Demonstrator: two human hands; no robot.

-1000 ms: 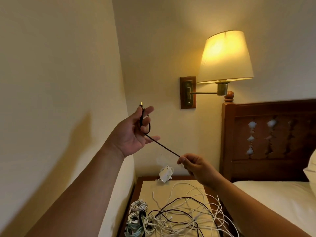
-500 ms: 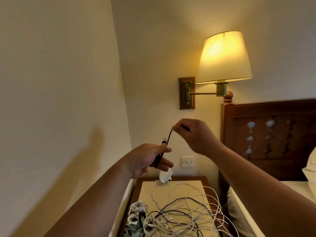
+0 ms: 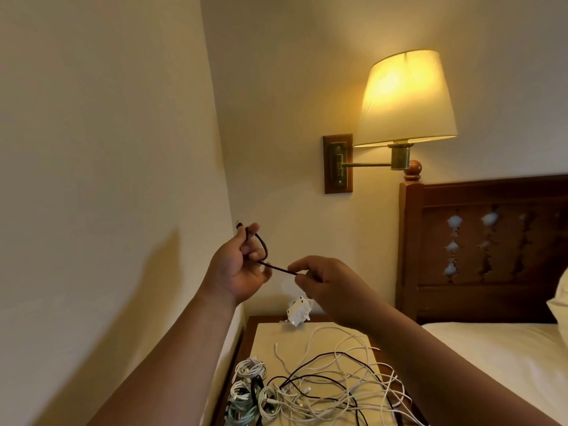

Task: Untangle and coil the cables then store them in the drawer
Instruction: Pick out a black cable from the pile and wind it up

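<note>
My left hand is raised above the nightstand and holds the end of a black cable, which loops once over its fingers with the plug sticking up by the thumb. My right hand pinches the same cable a short way to the right, and the stretch between the hands is taut. Below, a tangle of white and black cables lies spread on the nightstand. Several coiled cables sit bunched at its front left.
A white plug adapter lies at the back of the nightstand. A lit wall lamp hangs above. The wooden headboard and the bed stand to the right, and a wall closes in on the left.
My right hand has come down from above my left to beside it, laying a loop of black cable over the left fingers. My left hand rose and turned palm-up.
</note>
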